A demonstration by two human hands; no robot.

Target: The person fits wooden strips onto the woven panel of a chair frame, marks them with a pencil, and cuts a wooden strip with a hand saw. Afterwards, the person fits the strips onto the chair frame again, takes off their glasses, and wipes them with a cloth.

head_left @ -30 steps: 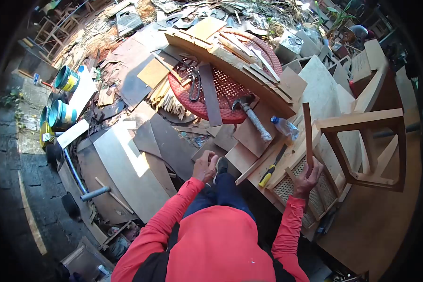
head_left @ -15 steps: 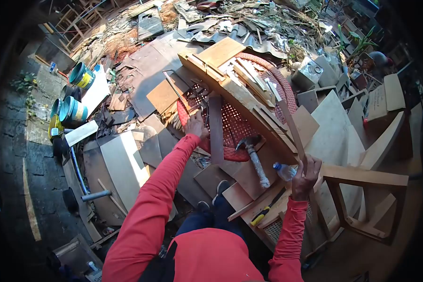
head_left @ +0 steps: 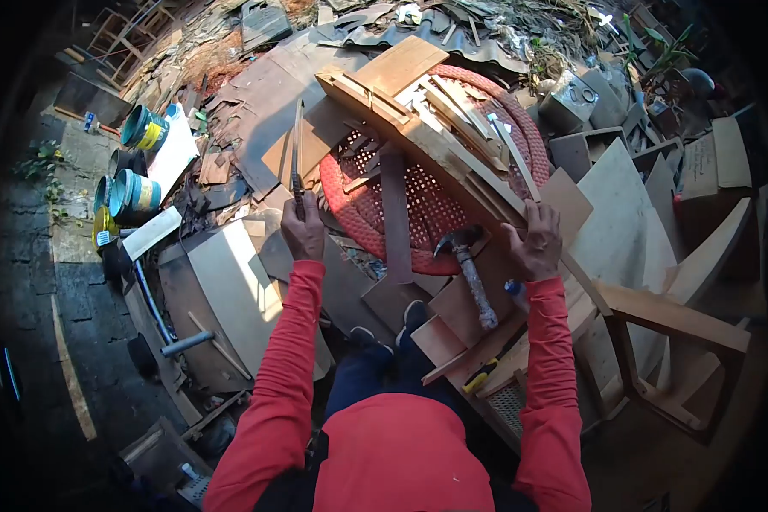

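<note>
My left hand [head_left: 303,229] is closed around the lower end of a long, thin saw [head_left: 298,149], held upright and seen nearly edge-on. My right hand [head_left: 538,241] grips a narrow wooden strip [head_left: 509,152] that runs beneath it, with the thumb pointing left. Between my hands lies a round red woven piece [head_left: 350,203], with a thick wooden board [head_left: 439,154] and loose slats across it. A dark plank [head_left: 395,213] rests on its near side. Close to my right hand, a claw hammer [head_left: 469,277] with a wrapped handle lies on boards.
A yellow-and-black handled tool [head_left: 480,376] lies on the boards below the hammer. My right sleeve partly covers a plastic bottle [head_left: 514,290]. A wooden frame [head_left: 674,320] stands at right. Teal buckets [head_left: 136,196] are at left, and a long-handled mallet-like tool [head_left: 186,343] lies nearby. Scrap wood surrounds me.
My left hand has drawn back left and down from the red woven piece, and the saw now points upright. My right hand has moved up along the wooden strip.
</note>
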